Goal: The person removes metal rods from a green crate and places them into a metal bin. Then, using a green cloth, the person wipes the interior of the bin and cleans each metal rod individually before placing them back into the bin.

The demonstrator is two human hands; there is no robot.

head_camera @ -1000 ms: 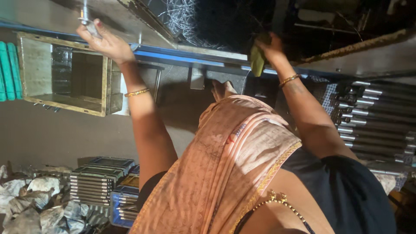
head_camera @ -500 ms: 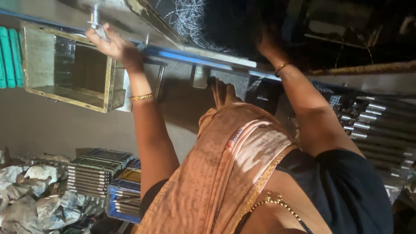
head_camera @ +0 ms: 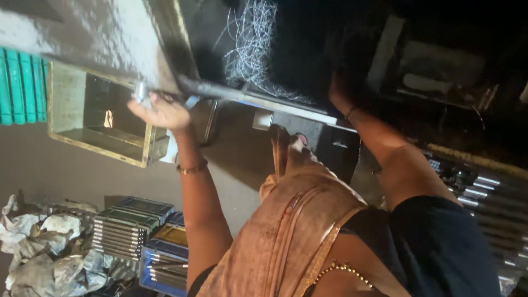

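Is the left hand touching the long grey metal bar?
Touching. The head view shows the left hand with its fingers against the end of the long grey metal bar.

Dim, tilted view (top right nearly black), glare upper left, slight blur.

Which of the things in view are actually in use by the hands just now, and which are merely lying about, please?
In use:
left hand at the small metal part
long metal bar
right hand, up in the dark; grip unclear

Lying about:
open wooden box
stacked metal trays
crumpled paper
tangled wire
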